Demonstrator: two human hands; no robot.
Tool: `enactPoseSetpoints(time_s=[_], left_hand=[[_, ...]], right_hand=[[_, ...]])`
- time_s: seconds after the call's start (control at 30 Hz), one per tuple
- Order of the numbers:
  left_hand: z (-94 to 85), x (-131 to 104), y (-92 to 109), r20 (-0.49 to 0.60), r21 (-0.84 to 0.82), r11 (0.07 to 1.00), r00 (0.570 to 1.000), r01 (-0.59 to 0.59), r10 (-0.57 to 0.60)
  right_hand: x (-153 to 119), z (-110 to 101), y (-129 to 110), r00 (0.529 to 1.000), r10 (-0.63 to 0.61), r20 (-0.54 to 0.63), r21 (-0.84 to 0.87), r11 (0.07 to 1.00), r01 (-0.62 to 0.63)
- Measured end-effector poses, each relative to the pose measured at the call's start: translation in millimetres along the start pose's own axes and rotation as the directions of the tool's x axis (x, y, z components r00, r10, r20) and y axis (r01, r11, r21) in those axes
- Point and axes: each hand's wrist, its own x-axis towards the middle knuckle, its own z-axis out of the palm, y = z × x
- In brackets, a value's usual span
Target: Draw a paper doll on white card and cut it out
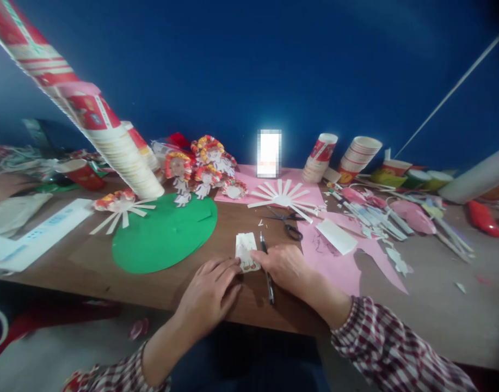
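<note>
A small white paper cutout with a brownish drawing near its lower end lies on the brown table. The fingertips of my left hand rest at its left edge, fingers stretched out and nearly flat. From the other side, the thumb of my right hand presses on its right edge, while the other fingers are curled under and partly hidden. A black pen lies on the table beside the paper, passing close by the right thumb. Black-handled scissors lie just beyond the right hand, with small white scraps near them.
To the left lies a green paper oval; behind it stand decorated paper figures. A tall cup stack leans at left. Pink paper and craft scraps spread rightward. A lit, blurred screen stands against the blue wall.
</note>
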Motion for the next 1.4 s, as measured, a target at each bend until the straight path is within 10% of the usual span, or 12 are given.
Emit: enactPoseSetpoints(time_s=[1.4], left_hand=[[-0.4,0,2,0.021,0.110,0.994,1.000,-0.001,-0.002]], right_hand=[[4,12,2,0.998,-0.008,-0.058,-0.013,1.000,0.007]])
